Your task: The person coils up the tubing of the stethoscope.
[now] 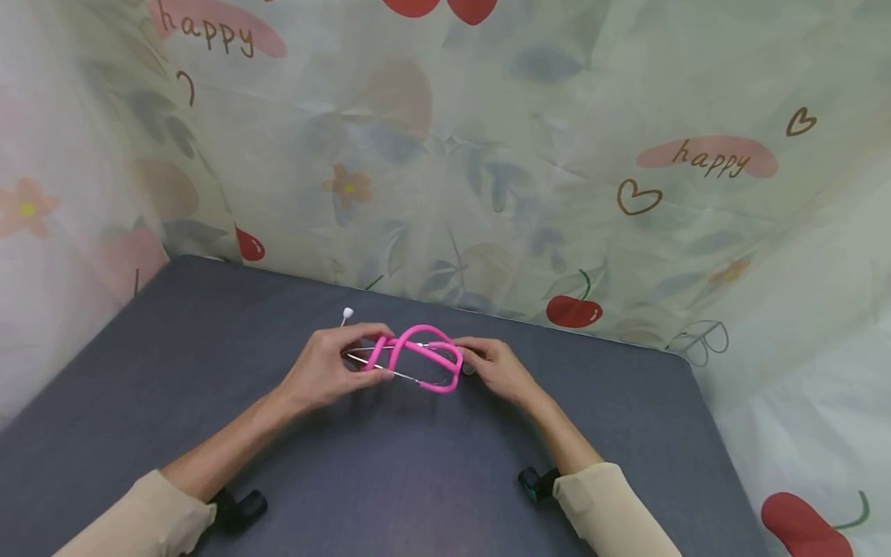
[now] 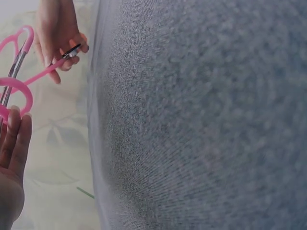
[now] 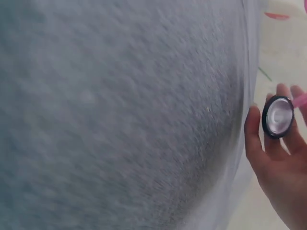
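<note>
A stethoscope with pink tubing [image 1: 438, 388] and metal ear tubes is held folded in loops above the dark table. My left hand [image 1: 323, 367] grips the loops on their left side, thumb below and fingers above. A white ear tip [image 1: 348, 312] sticks up behind that hand. On the other side, my right hand [image 1: 503, 371] pinches the end of the tubing near the chest piece. In the right wrist view the round chest piece [image 3: 279, 117], dark-rimmed with a pale disc, sits among the right hand's fingers. The left wrist view shows both hands with the pink tube stretching between them.
A dark grey cloth-covered table [image 1: 431, 480] lies under both hands. Behind it hangs a pale curtain [image 1: 445, 193] printed with cherries, flowers and lettering, meeting the table's back edge. Black wrist devices [image 1: 240, 510] show at both beige sleeves [image 1: 612, 503].
</note>
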Available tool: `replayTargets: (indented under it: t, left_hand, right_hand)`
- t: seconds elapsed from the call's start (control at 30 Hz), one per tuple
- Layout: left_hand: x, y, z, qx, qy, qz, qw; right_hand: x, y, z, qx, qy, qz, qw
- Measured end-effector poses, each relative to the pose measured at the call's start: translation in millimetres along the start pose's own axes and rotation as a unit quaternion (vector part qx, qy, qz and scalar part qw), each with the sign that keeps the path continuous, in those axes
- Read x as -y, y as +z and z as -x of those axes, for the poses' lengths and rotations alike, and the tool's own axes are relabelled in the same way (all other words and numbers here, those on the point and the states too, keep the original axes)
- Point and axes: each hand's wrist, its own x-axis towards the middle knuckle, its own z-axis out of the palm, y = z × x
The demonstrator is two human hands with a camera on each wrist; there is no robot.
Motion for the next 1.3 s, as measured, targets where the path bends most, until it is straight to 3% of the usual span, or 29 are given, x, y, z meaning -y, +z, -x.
replayTargets:
  t: [0.13, 0.3, 0.43, 0.83, 1.0, 1.17, 1.3]
  left_hand:
    - [13.6, 2.3, -1.5, -0.024, 0.007, -0.019, 0.9995]
    - [36.5, 5.9, -1.6, -0.039, 0.001, -0.048, 0.9981]
    - [39.7, 6.7, -2.6, -0.048, -0.005, -0.057, 0.9972]
    - [37.8, 7.8, -8.2, -0.084, -0.014, -0.063, 0.9944]
    - [37.5, 7.2, -10.1, -0.104, -0.029, -0.064, 0.9921]
    - [38.0, 5.0, -11.2, -0.134, -0.052, -0.061, 0.9878]
    - [37.2, 3.6, -12.7, -0.155, -0.049, -0.054, 0.9853]
  right_hand:
    - [-14.7, 9.2, -0.9, 0.006, 0.015, -0.008, 0.9998]
    - [-18.1, 19.4, 1.1, -0.003, -0.020, 0.093, 0.9955]
    - [-13.6, 26.3, 4.0, -0.003, -0.030, 0.158, 0.9869]
    - [-3.1, 39.0, 7.2, -0.001, -0.066, 0.183, 0.9809]
    - [0.9, 41.4, 12.7, -0.026, -0.080, 0.160, 0.9835]
    - [3.0, 41.9, 18.0, -0.106, -0.099, 0.093, 0.9851]
    - [6.5, 41.8, 19.0, -0.169, -0.112, 0.036, 0.9785]
